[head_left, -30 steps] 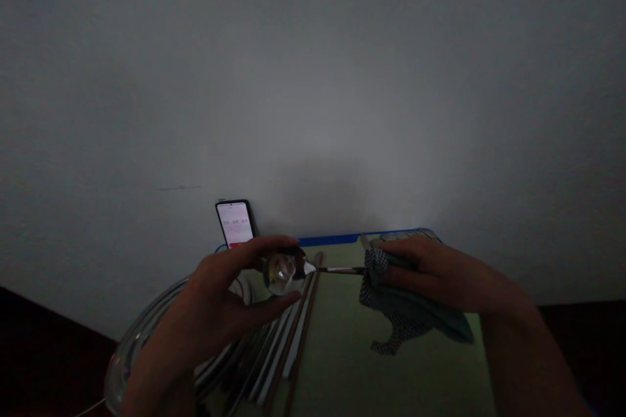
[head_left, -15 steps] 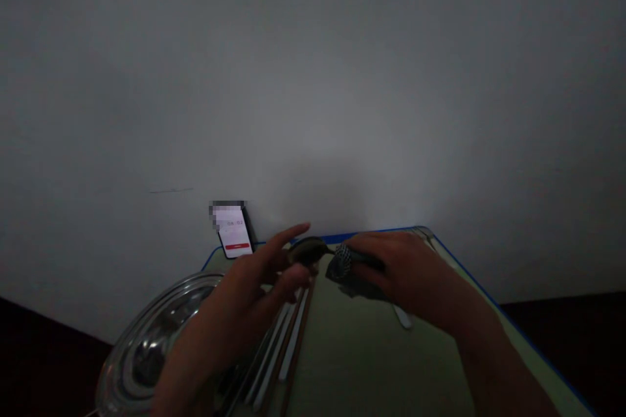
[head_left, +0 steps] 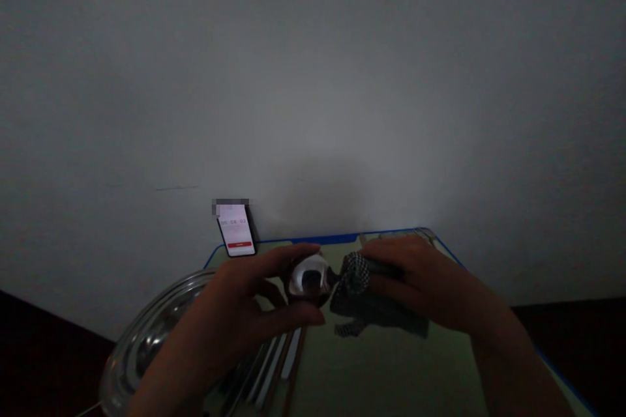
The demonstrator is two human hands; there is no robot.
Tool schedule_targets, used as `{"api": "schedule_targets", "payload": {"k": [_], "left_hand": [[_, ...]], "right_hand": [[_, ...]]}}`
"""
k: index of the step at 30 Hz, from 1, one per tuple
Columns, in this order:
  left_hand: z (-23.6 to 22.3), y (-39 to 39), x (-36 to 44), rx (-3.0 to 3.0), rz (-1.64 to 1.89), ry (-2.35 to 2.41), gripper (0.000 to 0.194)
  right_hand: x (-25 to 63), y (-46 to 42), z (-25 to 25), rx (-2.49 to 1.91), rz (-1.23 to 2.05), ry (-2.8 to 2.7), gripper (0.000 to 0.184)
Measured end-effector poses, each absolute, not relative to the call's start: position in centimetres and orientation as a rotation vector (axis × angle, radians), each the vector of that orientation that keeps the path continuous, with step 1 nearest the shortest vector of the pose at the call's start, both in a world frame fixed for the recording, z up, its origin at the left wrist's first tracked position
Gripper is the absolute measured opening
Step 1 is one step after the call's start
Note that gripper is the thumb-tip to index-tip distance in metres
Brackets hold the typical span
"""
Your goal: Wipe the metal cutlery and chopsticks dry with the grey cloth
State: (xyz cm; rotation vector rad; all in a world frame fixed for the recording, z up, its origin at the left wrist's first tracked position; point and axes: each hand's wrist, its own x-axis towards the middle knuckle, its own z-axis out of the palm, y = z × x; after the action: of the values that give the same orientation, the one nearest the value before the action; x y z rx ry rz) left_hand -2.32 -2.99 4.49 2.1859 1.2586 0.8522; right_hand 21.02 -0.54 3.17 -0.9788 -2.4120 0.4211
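Observation:
A shiny metal spoon [head_left: 309,277] is held level above the table, its rounded bowl facing me. The thumb and fingers of my left hand [head_left: 249,293] close round the rim of the bowl from the left. Around the spoon's handle lies a dark cloth [head_left: 355,273] with a small black-and-white check, bunched up close to the bowl. My right hand [head_left: 415,273] grips this cloth with the handle inside it, and a loose end hangs below the fingers. Most of the handle is hidden by the cloth and the hand.
A large metal basin [head_left: 147,332] stands at the left, partly behind my left forearm. Several chopsticks and long utensils [head_left: 292,355] lie on the green table [head_left: 372,378] with its blue edge. A phone [head_left: 237,231] leans against the grey wall [head_left: 313,78].
The spoon's bowl has turned to face me and come a little lower. My left fingers have closed on its rim. The cloth and right hand have shifted slightly right and down.

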Motion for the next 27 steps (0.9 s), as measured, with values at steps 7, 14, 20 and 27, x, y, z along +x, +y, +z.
{"api": "schedule_targets", "payload": {"k": [7, 14, 20, 27], "left_hand": [[3.9, -3.8, -2.0, 2.445, 0.824, 1.263, 0.052], [3.6, -3.0, -1.0, 2.541, 0.784, 1.197, 0.055], [3.4, -1.8, -2.2, 2.499, 0.812, 1.16, 0.05], [3.7, -1.7, -4.0, 2.385, 0.902, 1.328, 0.039]], "right_hand": [[20.2, -0.7, 3.4, -0.944, 0.692, -2.354, 0.023], [18.1, -1.3, 3.1, -1.093, 0.683, -2.185, 0.033], [18.1, -0.9, 2.8, -1.079, 0.679, -2.272, 0.029], [20.8, 0.5, 2.7, -1.084, 0.74, -2.346, 0.028]]}}
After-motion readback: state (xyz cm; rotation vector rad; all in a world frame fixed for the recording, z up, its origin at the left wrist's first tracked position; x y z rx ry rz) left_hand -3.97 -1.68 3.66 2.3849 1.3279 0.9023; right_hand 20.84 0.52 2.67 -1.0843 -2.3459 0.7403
